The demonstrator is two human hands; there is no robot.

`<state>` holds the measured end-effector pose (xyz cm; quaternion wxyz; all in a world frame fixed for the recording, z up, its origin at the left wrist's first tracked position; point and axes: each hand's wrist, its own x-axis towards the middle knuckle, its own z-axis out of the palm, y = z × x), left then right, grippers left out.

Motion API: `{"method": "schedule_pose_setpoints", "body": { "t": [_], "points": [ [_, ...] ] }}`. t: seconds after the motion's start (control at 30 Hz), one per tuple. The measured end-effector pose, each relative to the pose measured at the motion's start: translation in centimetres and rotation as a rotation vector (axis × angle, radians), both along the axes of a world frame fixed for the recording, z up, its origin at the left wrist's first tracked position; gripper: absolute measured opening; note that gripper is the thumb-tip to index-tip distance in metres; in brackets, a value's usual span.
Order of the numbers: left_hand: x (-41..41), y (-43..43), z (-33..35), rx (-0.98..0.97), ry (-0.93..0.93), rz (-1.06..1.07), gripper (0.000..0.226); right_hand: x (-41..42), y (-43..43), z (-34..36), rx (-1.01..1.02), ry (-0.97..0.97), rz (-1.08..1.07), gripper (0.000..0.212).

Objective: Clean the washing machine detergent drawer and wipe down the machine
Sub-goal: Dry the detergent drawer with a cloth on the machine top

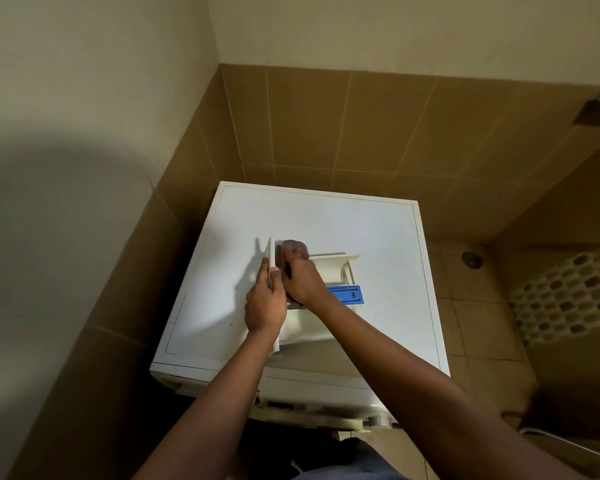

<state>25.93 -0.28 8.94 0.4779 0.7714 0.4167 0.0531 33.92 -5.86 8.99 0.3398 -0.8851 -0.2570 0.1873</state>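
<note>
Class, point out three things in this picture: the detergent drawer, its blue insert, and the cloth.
detergent drawer [329,263]: head view, on its white far wall.
blue insert [345,294]: head view, on its top face.
cloth [293,244]: head view, on the bunched part above the fingers.

Bare forearms, no sleeves

Machine top: upper half of its lid is bare, open to approach. Centre is blocked by the drawer and both hands. Tiled walls close off the frame's left and top; right side stands open to the floor.
</note>
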Motion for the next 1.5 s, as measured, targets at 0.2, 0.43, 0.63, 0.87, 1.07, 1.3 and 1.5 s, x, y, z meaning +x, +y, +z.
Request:
{"method": "schedule_pose_setpoints", "body": {
  "t": [0.2,0.43,0.63,0.87,1.07,1.3,1.5],
  "points": [
    [0.0,0.1,0.1,-0.012,0.021,0.002,0.047,0.9,-0.6,0.1,-0.121,-0.028,0.152,0.060],
    [-0.2,0.1,0.2,0.019,0.045,-0.018,0.049,1.9,-1.6,0.2,-0.485,-0.270,0.241,0.083],
    [-0.2,0.0,0.6,0.022,0.050,-0.023,0.048,3.8,-6.8,0.5,-0.553,-0.273,0.136,0.074],
    [-0.3,-0.1,0.9,0.008,0.039,-0.006,0.047,5.3,-11.9,1.6,-0.537,-0.093,-0.243,0.049],
    [-0.2,-0.2,0.9,-0.012,0.011,0.012,0.047,5.6,-12.1,4.1,0.266,0.174,-0.731,0.022],
    [-0.3,-0.2,1.1,-0.011,-0.009,0.019,0.047,1.7,-4.3,2.2,0.138,0.231,-0.032,0.059],
    [-0.2,0.0,0.9,-0.041,-0.016,0.022,0.048,-0.4,-0.9,-0.2,-0.075,0.092,0.148,0.081]
  ]
}}
